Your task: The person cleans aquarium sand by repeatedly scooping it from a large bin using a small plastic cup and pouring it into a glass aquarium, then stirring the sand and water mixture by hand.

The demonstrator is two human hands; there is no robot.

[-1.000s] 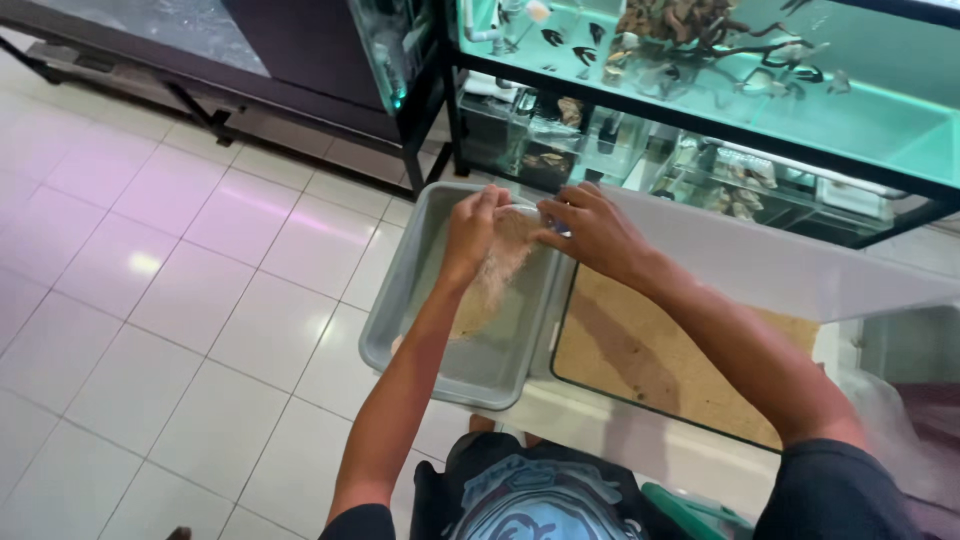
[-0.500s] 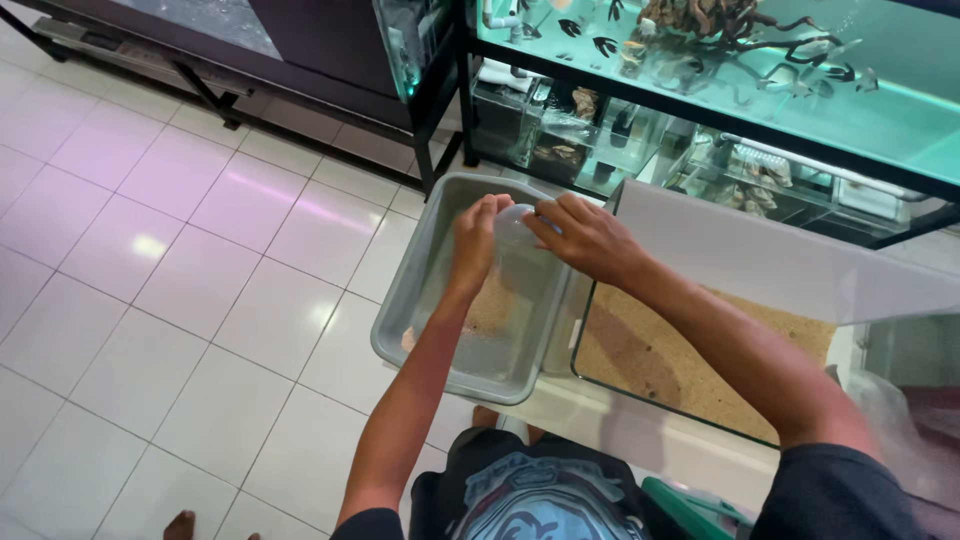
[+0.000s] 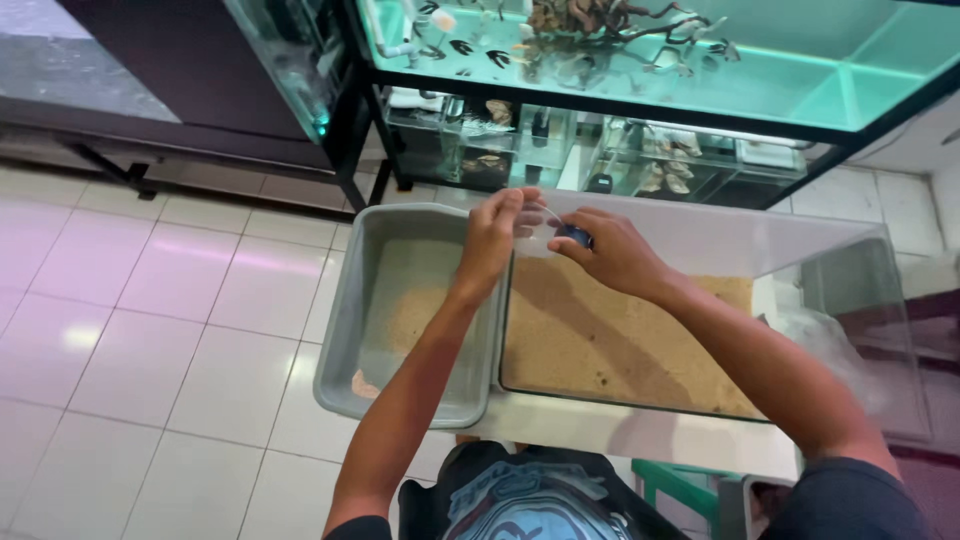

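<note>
At frame centre, head view: left hand (image 3: 492, 232) raised over the seam between tray (image 3: 345, 330) and tank (image 3: 700, 250), fingers pinched shut on something thin and clear, hard to make out. Just right of it, right hand (image 3: 610, 255) closed around a small dark blue object (image 3: 576, 236), held at the fingertips; the two hands nearly touching, above the tank's upper left corner. Left of centre, grey tray on the tiled floor (image 3: 150, 300), rectangular, holding a thin patch of sand (image 3: 415, 315) along its middle. Touching the tray's right edge, glass tank with a bed of tan sand (image 3: 610, 345) covering its bottom, glass walls rising toward the right of the frame. Across the top, a lit aquarium (image 3: 800, 70) on a black rack, branches and small fish visible inside; smaller glass compartments on the shelf beneath. At bottom centre, the person's lap and dark printed shirt.
</note>
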